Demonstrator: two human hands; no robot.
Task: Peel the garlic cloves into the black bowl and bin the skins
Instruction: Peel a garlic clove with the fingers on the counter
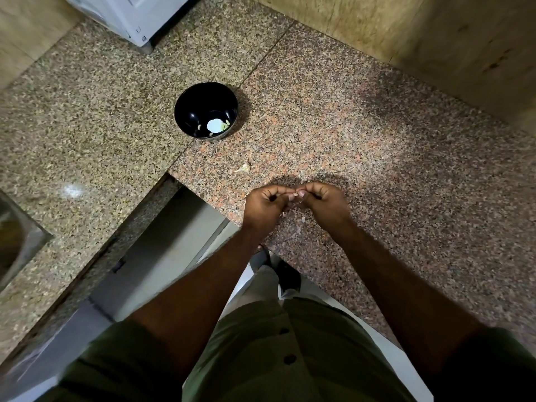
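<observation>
The black bowl (185, 108) stands on the granite counter (377, 158), with a few pale peeled cloves (225, 125) at its bottom beside a bright reflection. One unpeeled garlic clove (244, 168) lies on the counter between the bowl and my hands. My left hand (265, 206) and my right hand (324, 203) meet above the counter's front edge, fingers curled. Together they pinch a small garlic clove (295, 194), of which only a pale tip shows between the fingertips. A small skin flake (303, 219) lies below my hands.
A white appliance (130, 18) stands at the back left. A steel sink (14, 239) sits at the left edge. A tiled wall (435, 39) bounds the counter at the right back. The counter has an inner corner at my left forearm.
</observation>
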